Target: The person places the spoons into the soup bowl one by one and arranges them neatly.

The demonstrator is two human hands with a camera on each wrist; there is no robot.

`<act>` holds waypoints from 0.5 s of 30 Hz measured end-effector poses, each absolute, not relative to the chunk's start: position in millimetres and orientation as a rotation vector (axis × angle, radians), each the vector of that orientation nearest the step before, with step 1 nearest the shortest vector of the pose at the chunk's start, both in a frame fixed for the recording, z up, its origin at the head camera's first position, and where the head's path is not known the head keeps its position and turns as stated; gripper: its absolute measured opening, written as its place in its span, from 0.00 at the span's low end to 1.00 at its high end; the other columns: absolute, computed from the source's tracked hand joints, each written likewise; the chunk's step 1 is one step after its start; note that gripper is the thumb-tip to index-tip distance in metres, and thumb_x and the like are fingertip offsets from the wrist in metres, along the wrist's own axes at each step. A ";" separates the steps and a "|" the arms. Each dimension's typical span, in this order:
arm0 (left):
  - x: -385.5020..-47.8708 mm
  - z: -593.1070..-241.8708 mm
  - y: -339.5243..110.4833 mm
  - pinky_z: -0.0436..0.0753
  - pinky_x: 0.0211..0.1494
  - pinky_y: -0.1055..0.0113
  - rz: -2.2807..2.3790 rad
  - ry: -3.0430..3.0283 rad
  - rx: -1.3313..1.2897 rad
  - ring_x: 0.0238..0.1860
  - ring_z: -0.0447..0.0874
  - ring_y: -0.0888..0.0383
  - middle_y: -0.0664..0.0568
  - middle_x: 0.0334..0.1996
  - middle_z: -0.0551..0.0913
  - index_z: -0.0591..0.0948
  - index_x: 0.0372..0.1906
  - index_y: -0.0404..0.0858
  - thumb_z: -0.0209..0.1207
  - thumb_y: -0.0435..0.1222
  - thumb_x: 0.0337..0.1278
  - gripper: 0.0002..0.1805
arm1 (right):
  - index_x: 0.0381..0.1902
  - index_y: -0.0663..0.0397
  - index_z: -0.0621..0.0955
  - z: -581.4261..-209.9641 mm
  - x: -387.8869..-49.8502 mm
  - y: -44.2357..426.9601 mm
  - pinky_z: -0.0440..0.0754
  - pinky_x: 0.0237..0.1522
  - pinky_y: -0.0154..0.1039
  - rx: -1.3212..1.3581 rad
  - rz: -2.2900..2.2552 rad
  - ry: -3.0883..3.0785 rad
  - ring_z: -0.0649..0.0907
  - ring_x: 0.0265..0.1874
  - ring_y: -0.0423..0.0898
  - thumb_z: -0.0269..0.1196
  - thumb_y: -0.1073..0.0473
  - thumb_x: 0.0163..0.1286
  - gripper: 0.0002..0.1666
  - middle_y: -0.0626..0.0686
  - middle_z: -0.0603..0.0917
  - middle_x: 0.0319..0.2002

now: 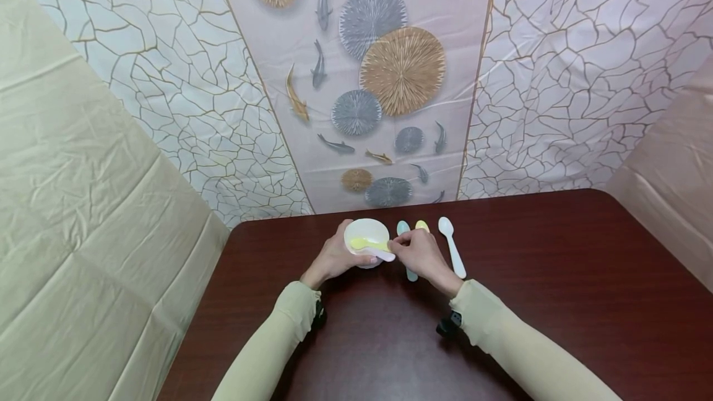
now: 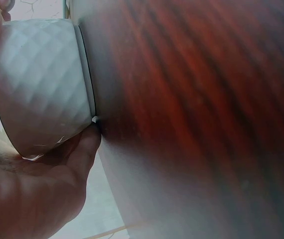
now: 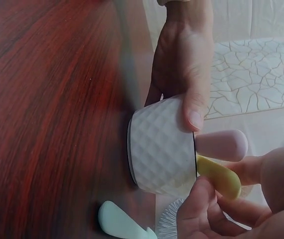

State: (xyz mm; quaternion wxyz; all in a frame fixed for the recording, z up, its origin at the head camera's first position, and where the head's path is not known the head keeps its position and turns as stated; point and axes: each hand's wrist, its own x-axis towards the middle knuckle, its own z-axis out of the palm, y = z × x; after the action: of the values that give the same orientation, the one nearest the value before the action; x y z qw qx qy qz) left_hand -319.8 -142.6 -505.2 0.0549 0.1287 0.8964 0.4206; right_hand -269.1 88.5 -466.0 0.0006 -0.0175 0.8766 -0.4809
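As the left hand curls round a white, diamond-textured bowl near the far edge of a dark red-brown wooden worktop, the right hand pinches the handle of a yellow, plastic-looking spoon at the bowl's rim. Dragging it against the neighbouring pale pink spoon could flip that one out; a slack left grip could let the overhanging handles tip the bowl.

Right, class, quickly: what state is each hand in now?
Left hand: closed, holding the white bowl.
Right hand: closed, pinching the yellow spoon by its handle.
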 end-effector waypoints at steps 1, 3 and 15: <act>-319.8 -505.4 -142.6 0.79 0.67 0.52 1.275 2.724 0.394 0.61 0.83 0.47 0.44 0.63 0.85 0.64 0.80 0.48 0.85 0.53 0.46 0.58 | 0.43 0.59 0.94 -466.3 -268.7 88.7 0.70 0.25 0.35 -0.051 -1.515 2.752 0.75 0.20 0.41 0.66 0.54 0.78 0.16 0.53 0.88 0.23; -319.7 -505.6 -142.7 0.79 0.67 0.51 1.268 2.732 0.405 0.60 0.83 0.47 0.44 0.63 0.85 0.64 0.80 0.47 0.84 0.53 0.46 0.58 | 0.41 0.58 0.94 -466.5 -268.1 89.5 0.68 0.24 0.34 -0.039 -1.519 2.754 0.73 0.19 0.41 0.66 0.52 0.79 0.17 0.52 0.86 0.21; -318.9 -504.7 -142.7 0.79 0.67 0.49 1.275 2.732 0.410 0.61 0.83 0.46 0.43 0.64 0.85 0.64 0.80 0.45 0.84 0.53 0.46 0.58 | 0.49 0.56 0.94 -462.0 -259.0 96.8 0.69 0.26 0.36 0.015 -1.530 2.783 0.74 0.20 0.44 0.67 0.50 0.80 0.17 0.59 0.91 0.28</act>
State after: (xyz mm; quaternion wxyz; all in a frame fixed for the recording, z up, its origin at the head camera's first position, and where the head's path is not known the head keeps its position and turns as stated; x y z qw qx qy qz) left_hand -318.9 -142.7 -504.7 0.0493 0.1347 0.8968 0.4185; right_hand -259.0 96.8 -462.0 -0.0171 0.0048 0.8761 -0.4818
